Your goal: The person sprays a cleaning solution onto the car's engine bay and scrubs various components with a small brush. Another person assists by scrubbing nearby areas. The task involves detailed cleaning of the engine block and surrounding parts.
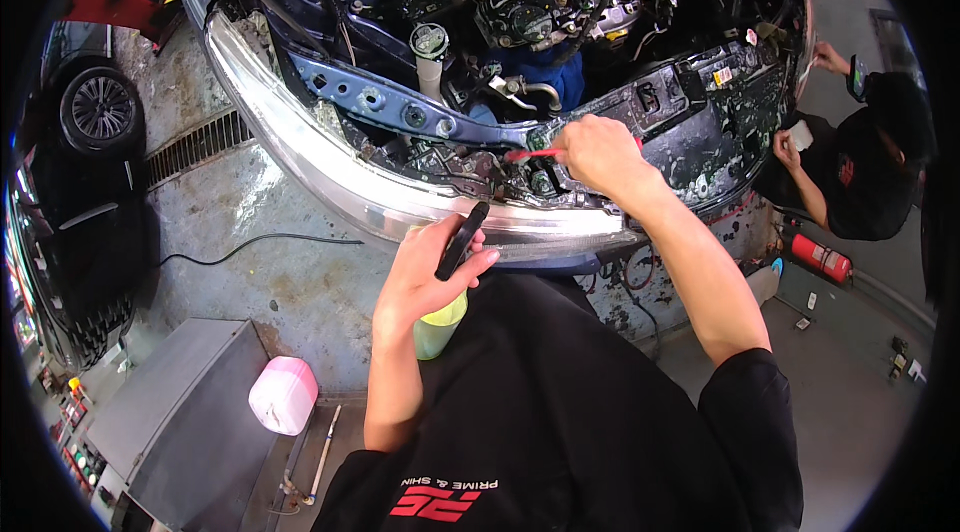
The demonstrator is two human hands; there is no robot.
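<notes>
My left hand is wrapped round the neck of a spray bottle with a black trigger head and yellow-green liquid. It is held close to my body, by the front edge of a car's long clear headlight. A thin red-handled brush is gripped in my right hand; its tip reaches down to the wet, foamy front panel behind the headlight, and its bristles are hard to make out. Foam also dots the blue metal crossbar and the black plastic cover beside my right hand.
Beyond lies the open engine bay with a white filler neck. At right a co-worker holds something white, near a red fire extinguisher. A pink-filled jug, grey cabinet, floor grate and black cable are at left.
</notes>
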